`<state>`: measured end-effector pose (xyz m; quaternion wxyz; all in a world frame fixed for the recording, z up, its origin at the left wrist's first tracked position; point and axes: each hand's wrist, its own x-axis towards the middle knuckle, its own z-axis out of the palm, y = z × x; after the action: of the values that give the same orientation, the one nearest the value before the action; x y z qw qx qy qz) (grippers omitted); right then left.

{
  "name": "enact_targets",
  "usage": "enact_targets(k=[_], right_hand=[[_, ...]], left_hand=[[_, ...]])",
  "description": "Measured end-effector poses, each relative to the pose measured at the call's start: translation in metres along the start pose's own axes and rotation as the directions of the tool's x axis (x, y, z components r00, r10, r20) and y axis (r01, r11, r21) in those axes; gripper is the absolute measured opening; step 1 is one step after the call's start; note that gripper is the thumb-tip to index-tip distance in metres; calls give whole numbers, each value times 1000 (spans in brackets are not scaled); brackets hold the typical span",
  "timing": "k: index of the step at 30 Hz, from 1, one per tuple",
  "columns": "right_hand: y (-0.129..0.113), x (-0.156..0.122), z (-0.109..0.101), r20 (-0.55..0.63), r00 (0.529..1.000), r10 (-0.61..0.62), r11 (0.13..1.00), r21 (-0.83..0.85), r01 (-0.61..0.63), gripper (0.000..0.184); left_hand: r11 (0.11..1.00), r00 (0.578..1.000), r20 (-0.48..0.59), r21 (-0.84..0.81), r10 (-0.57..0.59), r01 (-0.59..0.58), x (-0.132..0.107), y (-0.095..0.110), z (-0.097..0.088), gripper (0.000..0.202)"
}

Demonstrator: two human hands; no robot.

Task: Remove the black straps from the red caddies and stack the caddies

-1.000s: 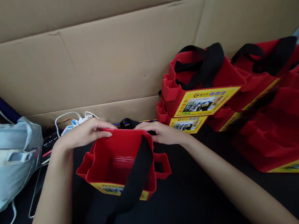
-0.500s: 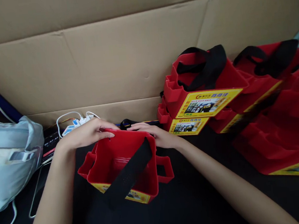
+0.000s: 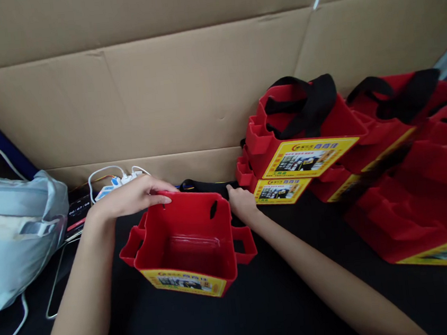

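Two hands are busy with one red box (image 3: 190, 213), which is in the middle, over the black table (image 3: 262, 312). I can't tell if its bottom touches the table. The left hand (image 3: 146, 194) pinches the back rim near the left corner, with the thumb inside. The right hand (image 3: 243, 202) is curled up just beside the right back corner. It seems to hold the black strap (image 3: 205, 187), but some fingers are hidden.

The box looks like hard, thin plastic: light, stiff and a bit slippery, and I don't think it breaks easily. The strap looks soft and floppy. The top rim seems the best place to grab, or the loop (image 3: 250, 242) on the right side.

Behind it, the cardboard wall (image 3: 199, 85) is near. Stacked red boxes (image 3: 310, 157) stand close to the right hand. Most room is toward the person.
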<state>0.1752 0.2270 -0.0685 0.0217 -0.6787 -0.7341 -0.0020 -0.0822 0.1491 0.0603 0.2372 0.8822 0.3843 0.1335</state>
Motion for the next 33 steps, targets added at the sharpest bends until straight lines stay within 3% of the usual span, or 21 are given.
enact_targets(k=[7,12,15,17,18,21,25,29,33], right_hand=[[-5,-6,7,73,995,63,996,-73,-57,30],[-13,-14,3,42,998,48,995,-95,-44,31],[-19,-11,-5,-20,997,-68,994,-82,66,38],[-23,-3,-10,-46,980,-192,980,-60,190,50],[-25,3,-11,-48,968,-245,969,-46,243,57],[-33,15,-8,-25,942,-336,942,5,336,68],[-47,8,7,-22,912,-409,911,52,410,78],[-41,-21,17,-57,880,-471,879,56,474,61],[-5,-56,18,-92,845,-526,846,43,531,42]], left_hand=[[998,996,-60,-38,-62,60,-25,-12,-12,24],[985,982,-86,22,-170,172,-50,-27,-17,23],[953,919,-332,139,-213,271,-64,-18,-3,32],[917,857,-491,248,-158,312,-78,-3,15,45],[907,851,-513,298,-112,299,-86,5,25,51],[858,940,-333,462,-68,225,-109,25,58,59],[796,959,-269,559,-94,235,-123,26,84,31],[824,965,-246,527,-88,209,-112,15,85,22],[841,967,-244,508,-66,186,-80,3,78,26]])
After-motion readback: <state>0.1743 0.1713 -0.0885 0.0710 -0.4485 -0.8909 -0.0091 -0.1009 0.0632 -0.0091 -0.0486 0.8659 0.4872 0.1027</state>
